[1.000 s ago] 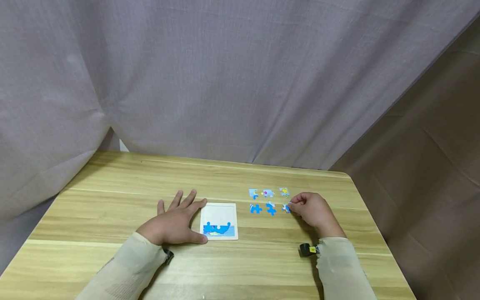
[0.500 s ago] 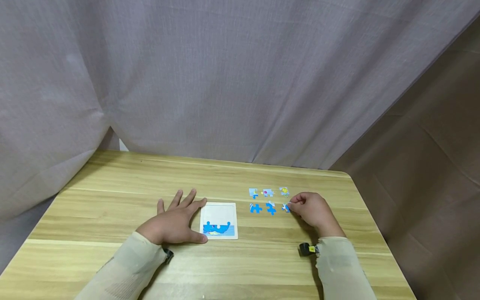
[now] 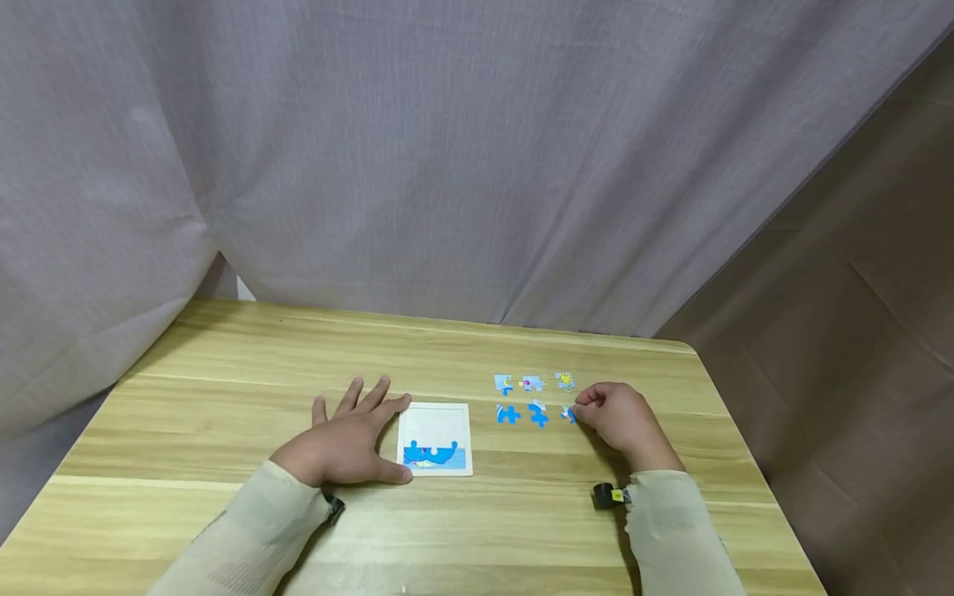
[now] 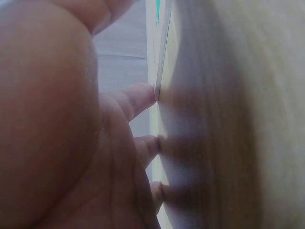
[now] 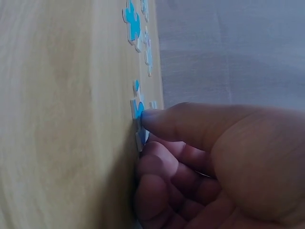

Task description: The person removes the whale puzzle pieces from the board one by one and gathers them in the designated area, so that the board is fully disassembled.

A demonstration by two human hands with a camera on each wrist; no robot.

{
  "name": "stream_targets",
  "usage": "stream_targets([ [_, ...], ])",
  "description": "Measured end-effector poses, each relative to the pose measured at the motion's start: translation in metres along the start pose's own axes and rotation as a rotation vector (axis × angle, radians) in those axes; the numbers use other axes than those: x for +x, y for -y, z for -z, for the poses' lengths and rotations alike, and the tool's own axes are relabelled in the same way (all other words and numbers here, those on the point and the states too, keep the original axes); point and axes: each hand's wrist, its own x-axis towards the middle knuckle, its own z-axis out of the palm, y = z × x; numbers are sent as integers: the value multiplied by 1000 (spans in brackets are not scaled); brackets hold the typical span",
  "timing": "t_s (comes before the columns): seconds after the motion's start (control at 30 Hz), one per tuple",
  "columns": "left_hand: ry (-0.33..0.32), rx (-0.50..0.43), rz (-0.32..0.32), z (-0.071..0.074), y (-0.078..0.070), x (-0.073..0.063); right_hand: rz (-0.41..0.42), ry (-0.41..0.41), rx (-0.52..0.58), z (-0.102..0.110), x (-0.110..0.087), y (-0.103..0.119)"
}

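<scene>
My left hand (image 3: 346, 447) lies spread on the table, its thumb and index fingertip touching the left side of a square white puzzle tray (image 3: 436, 422). Along the tray's near side, fitted blue puzzle pieces (image 3: 432, 455) show part of a sea picture. To the right, my right hand (image 3: 622, 418) pinches a blue-and-white puzzle piece (image 3: 568, 413) that lies on the table. In the right wrist view, the thumb presses on this piece's face (image 5: 136, 107) and the other fingers curl beside its edge. The left wrist view shows fingertips (image 4: 145, 95) against the tray's edge.
More loose pieces lie in two rows between tray and right hand: two blue ones (image 3: 508, 414) (image 3: 538, 413) nearer, and a pale moon piece (image 3: 503, 383), a pink-marked piece (image 3: 532, 383) and a yellow sun piece (image 3: 565, 381) behind. A grey curtain (image 3: 447, 165) hangs beyond the wooden table (image 3: 447, 530).
The right fingertips have shifted very slightly left and cover a little more of the pinched puzzle piece. My left hand and the tray stay essentially where they were.
</scene>
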Motion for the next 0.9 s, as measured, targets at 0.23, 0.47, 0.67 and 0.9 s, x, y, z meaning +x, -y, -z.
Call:
stream_targets([
  [0.23,3,-4,1,0,-1,-1,6,7,12,3,-5,5],
  [0.47,5,-12,-2,1,-2,-2,70,-22,-10,12,-11,24],
  [0.67,2,-8,-6,1,-2,-2,161,-28,-4,10,-19,55],
  [0.9,-2,1,-9,1,-3,-1,284,24,-3,-12,-29,90],
])
